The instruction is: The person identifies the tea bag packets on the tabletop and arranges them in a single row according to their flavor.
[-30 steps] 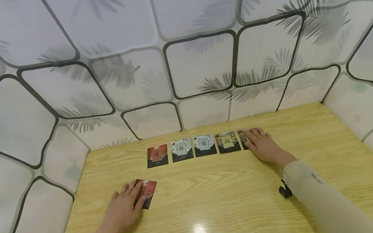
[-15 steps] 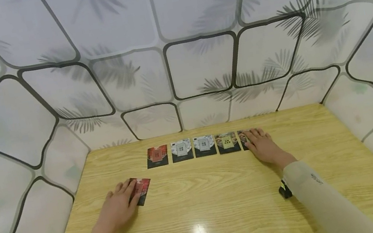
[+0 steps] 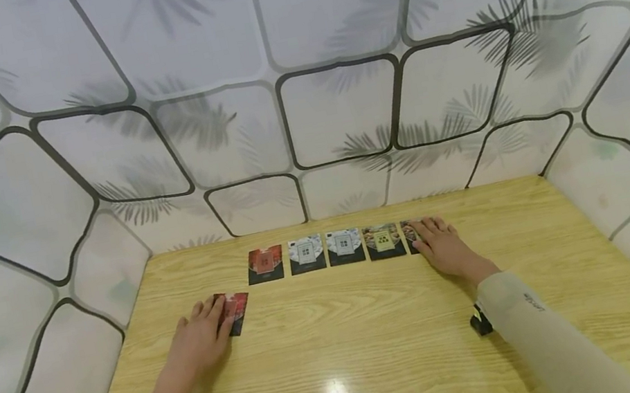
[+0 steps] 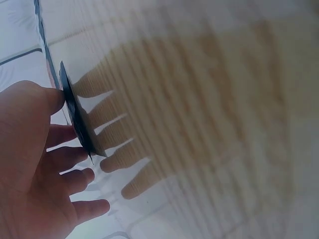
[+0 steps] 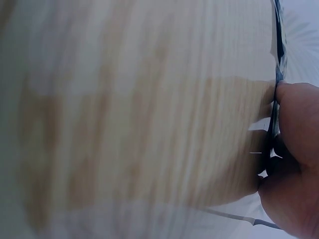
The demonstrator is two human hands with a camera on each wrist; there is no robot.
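In the head view my left hand pinches a flat red-and-black packet between thumb and fingers, at the left of the table. The left wrist view shows this packet edge-on, tilted off the tabletop. My right hand rests with its fingers over a dark printed packet at the right end of a row, hiding much of it. Leftward along that row lie a yellow-labelled packet, two white-and-black packets, one beside the other, and a red-and-black packet.
A glossy wood-grain table lies under both hands, with a bright reflection near its front. White patterned cloth walls it in at the back and sides. Black wrist devices, one at the right cuff, sit under the sleeves.
My left hand has carried its packet leftward and slightly farther from me, turning it a little straighter. My right hand and the row have stayed put.
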